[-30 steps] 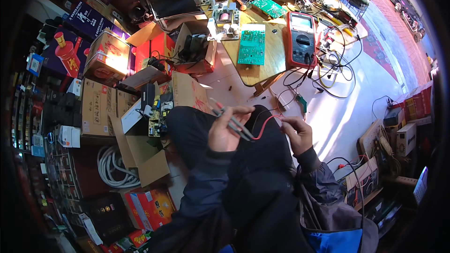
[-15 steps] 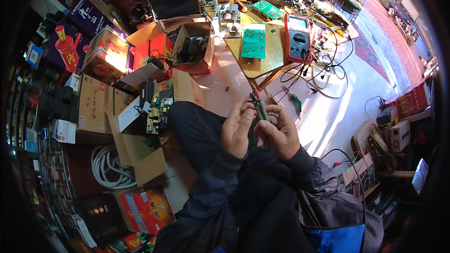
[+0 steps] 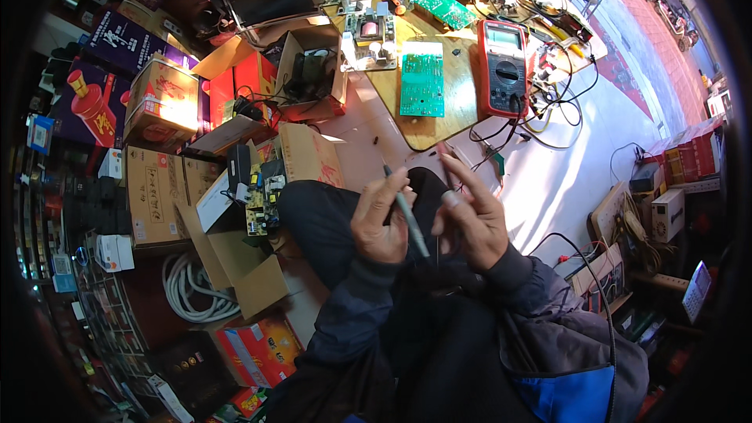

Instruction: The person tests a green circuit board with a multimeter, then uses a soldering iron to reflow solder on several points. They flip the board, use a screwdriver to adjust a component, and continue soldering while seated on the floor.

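Observation:
My left hand is closed on a slim grey pen-like probe, between thumb and fingers. Its thin pointed tip slants up and away; the thicker end points down toward my lap. Close by on the right is my right hand, its fingers bent toward the probe and smeared by motion. A reddish slim blur lies at its fingertips, too unclear to name. Beyond the hands, a red multimeter with a dark dial rests on the wooden table, beside a green circuit board.
Another green board and several loose parts lie farther back. Black cables hang off the table's right side. To my left are an open carton, a yellowish circuit board and a coiled white cable. Equipment stands at right.
The hands have moved apart from their shared hold on the grey probe. The probe now slants from the left hand, and the right hand's fingers have come away. The view has shifted slightly.

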Demonstrator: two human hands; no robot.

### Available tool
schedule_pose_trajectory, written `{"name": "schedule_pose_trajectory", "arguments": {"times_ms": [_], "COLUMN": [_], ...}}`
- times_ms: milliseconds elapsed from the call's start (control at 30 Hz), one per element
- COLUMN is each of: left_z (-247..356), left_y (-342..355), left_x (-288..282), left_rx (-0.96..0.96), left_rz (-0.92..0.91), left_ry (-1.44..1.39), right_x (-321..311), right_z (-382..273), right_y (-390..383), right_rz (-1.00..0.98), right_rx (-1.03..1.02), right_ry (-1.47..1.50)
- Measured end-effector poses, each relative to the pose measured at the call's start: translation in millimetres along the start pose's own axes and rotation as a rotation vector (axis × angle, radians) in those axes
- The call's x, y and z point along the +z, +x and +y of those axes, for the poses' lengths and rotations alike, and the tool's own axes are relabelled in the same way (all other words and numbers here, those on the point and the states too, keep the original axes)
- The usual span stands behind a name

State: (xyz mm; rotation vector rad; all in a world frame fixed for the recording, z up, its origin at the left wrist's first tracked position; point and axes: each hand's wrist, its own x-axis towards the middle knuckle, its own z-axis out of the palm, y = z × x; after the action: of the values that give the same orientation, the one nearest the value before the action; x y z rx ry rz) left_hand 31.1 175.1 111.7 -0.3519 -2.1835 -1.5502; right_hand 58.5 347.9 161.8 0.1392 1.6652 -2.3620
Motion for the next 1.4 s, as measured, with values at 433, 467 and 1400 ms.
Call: {"name": "schedule_pose_trajectory", "arguments": {"times_ms": [433,467,1400], "left_z": [-43,-44,-30], "left_y": [59,61,59], "left_x": [19,19,43], "left_rx": [-0.548,-0.559,-0.473], "left_rz": [0.034,0.027,0.009], "left_ry": [-0.802,-0.826,-0.501], "right_x": [-51,-51,-49], "right_z": [-35,-35,7], "right_y": [31,32,67], "right_rz": [-0.156,-0.160,0.296], "right_rx": [-0.174,-0.180,-0.360], "right_ry": [0.162,0.165,-0.156]}}
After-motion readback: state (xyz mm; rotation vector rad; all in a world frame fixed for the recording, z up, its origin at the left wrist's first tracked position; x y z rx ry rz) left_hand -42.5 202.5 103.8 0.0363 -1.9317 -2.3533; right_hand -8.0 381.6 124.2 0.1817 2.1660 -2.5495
